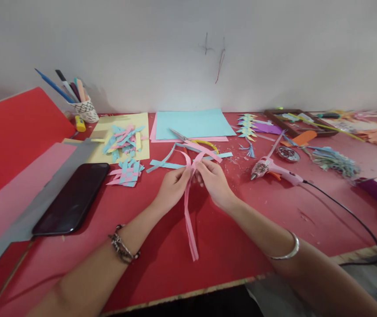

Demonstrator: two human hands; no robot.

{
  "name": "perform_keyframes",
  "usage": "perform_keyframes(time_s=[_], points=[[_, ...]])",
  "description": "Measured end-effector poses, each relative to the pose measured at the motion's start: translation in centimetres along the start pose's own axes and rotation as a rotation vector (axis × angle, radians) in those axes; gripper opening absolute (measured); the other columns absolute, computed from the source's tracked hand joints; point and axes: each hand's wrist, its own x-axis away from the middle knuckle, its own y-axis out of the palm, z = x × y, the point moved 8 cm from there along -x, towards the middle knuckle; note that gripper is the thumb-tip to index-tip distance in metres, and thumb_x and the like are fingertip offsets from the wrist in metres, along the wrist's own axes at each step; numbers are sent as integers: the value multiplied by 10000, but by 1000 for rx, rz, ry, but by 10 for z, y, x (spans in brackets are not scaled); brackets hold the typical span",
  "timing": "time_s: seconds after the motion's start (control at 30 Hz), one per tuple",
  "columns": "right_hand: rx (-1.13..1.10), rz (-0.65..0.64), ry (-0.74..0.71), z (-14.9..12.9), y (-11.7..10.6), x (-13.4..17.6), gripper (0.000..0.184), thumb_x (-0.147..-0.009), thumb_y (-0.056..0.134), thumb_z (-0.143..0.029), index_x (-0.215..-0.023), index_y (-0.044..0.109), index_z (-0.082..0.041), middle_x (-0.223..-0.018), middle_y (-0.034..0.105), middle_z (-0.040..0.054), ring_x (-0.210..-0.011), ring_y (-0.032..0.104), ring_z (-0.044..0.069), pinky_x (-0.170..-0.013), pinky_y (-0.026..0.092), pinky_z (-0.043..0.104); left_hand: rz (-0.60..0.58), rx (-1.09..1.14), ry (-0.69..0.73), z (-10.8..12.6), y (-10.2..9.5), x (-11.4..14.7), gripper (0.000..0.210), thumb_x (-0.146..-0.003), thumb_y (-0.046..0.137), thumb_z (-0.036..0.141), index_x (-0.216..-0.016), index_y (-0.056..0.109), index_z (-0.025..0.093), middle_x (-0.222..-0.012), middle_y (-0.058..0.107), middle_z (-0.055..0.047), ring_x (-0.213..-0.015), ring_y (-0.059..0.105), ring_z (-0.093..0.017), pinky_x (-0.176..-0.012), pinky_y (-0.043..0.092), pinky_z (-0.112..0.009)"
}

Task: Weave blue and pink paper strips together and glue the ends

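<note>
Pink paper strips (191,229) are pinched between my two hands above the middle of the red table. My left hand (175,185) grips them from the left, thumb against the fingers. From the right, my right hand (215,180) pinches them close to the left fingertips. One long end hangs down toward me, and shorter ends stick up past the fingers. Just beyond my hands lie blue paper strips (166,164) and scissors (204,144) with yellow handles, partly covered by strips. A woven pink and blue paper piece (129,172) lies left of my left hand.
A black phone (72,198) lies at left, near a pen cup (87,110). Paper scraps (125,140) rest on yellow sheets. Blue sheets (191,123) lie at the back. A pink glue gun (274,169), its cord (346,202) trailing over the edge, and a brown tray (302,121) are right.
</note>
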Motion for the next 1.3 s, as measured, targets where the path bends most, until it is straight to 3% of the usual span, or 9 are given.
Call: perform_keyframes(time_s=[0.3, 0.43, 0.6, 0.7, 0.9, 1.13, 1.3], points=[[127, -51, 1, 1, 5, 1, 258, -743, 426, -227, -495, 368, -184, -436, 371, -74, -412, 340, 49, -431, 275, 204, 99, -95, 35, 0, -8, 1, 316, -799, 340, 354, -547, 424, 182, -527, 447, 28, -524, 406, -115, -508, 317, -228], [110, -46, 41, 3, 6, 1, 252, -734, 431, -206, -488, 382, -181, -417, 379, -75, -397, 341, 46, -420, 272, 197, 191, -86, -3, -4, -16, 2, 341, -790, 356, 399, -516, 354, 196, -491, 349, 45, -493, 344, -106, -487, 289, -232], [22, 7, 26, 0, 1, 1, 266, -746, 416, -212, -483, 382, -184, -412, 385, -72, -392, 361, 45, -417, 273, 194, 29, -15, -6, -4, -2, -1, 363, -803, 343, 408, -530, 425, 183, -524, 453, 23, -525, 424, -116, -529, 337, -237], [16, 13, 15, -1, 0, 1, 275, -760, 413, -245, -492, 379, -188, -423, 395, -68, -407, 382, 52, -426, 280, 200, 7, -36, 11, -1, 0, -1, 351, -806, 339, 376, -541, 455, 178, -529, 462, 25, -526, 427, -114, -533, 339, -233], [132, -37, -45, -3, 4, 1, 247, -741, 433, -233, -510, 359, -190, -454, 347, -77, -424, 321, 52, -438, 263, 212, 99, -108, 46, 1, -7, 1, 328, -790, 352, 348, -502, 350, 193, -481, 351, 46, -473, 324, -99, -464, 261, -233], [133, -42, 26, 2, 5, 2, 231, -728, 419, -198, -501, 380, -185, -432, 359, -78, -401, 328, 47, -421, 257, 201, 214, -71, 14, -3, -17, 2, 364, -802, 344, 412, -509, 281, 206, -487, 274, 52, -475, 287, -98, -459, 250, -235], [20, -7, 8, 0, 2, 0, 254, -748, 413, -209, -496, 385, -183, -421, 396, -76, -399, 378, 41, -420, 272, 188, 6, -11, 4, -5, 0, -1, 382, -809, 334, 422, -534, 441, 180, -528, 462, 20, -557, 457, -124, -560, 357, -236]])
